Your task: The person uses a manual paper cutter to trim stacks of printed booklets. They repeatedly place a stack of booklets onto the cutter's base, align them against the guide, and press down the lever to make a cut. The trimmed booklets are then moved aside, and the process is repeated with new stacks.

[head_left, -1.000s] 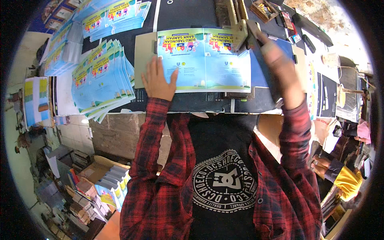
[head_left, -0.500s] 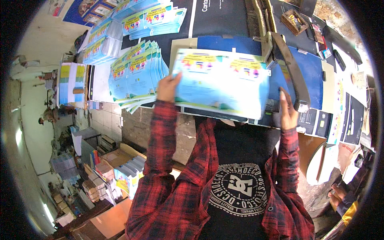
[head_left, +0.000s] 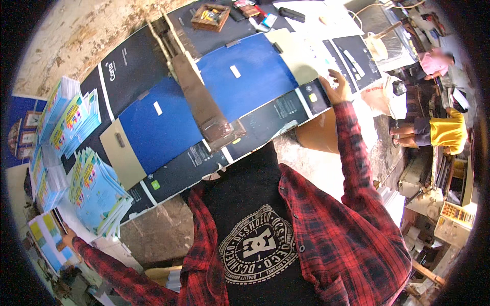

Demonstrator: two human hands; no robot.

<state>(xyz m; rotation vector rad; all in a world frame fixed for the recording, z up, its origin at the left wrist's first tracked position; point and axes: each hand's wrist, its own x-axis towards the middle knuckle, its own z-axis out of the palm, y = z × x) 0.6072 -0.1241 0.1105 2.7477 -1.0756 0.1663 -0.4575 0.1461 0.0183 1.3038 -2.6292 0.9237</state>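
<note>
At the far left my left hand [head_left: 67, 239] reaches out, fingers extended onto the edge of a stack of printed sheets [head_left: 45, 244] in blue, white and yellow-green. My right hand [head_left: 337, 89] is over the table's right front edge, fingers curved and apart, holding nothing. Between them a long brown metal arm [head_left: 196, 92] crosses two blue boards [head_left: 245, 66] on the work table. Near my left forearm lies a fanned pile of light-blue printed booklets [head_left: 94, 194]. Behind it stand further booklet stacks [head_left: 76, 125].
A small wooden box [head_left: 210, 17] of little items sits at the table's back, with a black object [head_left: 292, 14] to its right. Cream boards [head_left: 122, 155] flank the blue ones. At the right, a person in a yellow shirt [head_left: 446, 132] and another in pink [head_left: 434, 64] stand apart.
The view has turned. The printed sheet my left hand held over the boards has left that spot. My left hand has moved far left to the stack; my right has moved away from the metal arm.
</note>
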